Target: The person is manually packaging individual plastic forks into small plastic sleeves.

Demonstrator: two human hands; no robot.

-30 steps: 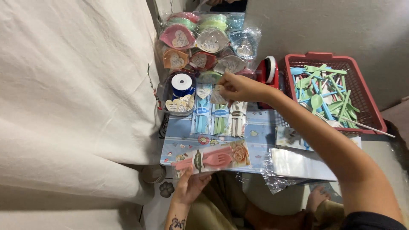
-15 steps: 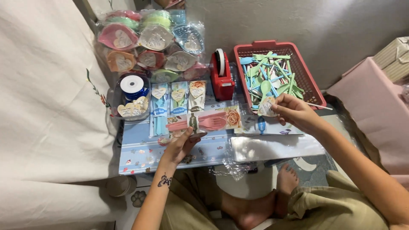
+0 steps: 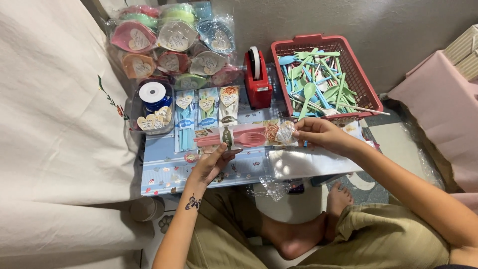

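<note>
The right hand (image 3: 318, 133) has come back from the red basket (image 3: 366, 94) of plastic cutlery and now meets the packet, where half a second ago it was over the basket rim. The wrapped pink cutlery packet (image 3: 246, 137), a pink fork and spoon in a clear sleeve with a paper band, lies across the patterned blue board (image 3: 164, 172) in front of the person's lap. The right thumb and fingers are pinched together on the packet's right end, at a small rosette and crinkled clear wrap. The left hand (image 3: 211, 163) rests its thumb and fingers closed on the packet's lower edge near the band, steadying it. With both hands on the packet, the work looks to be on dressing or closing its right end. Behind it stand three finished packets (image 3: 206, 107), a red tape dispenser (image 3: 257, 79), a clear tub with a ribbon spool (image 3: 152, 105) and a heap of bagged heart-shaped dishes (image 3: 174, 40).
</note>
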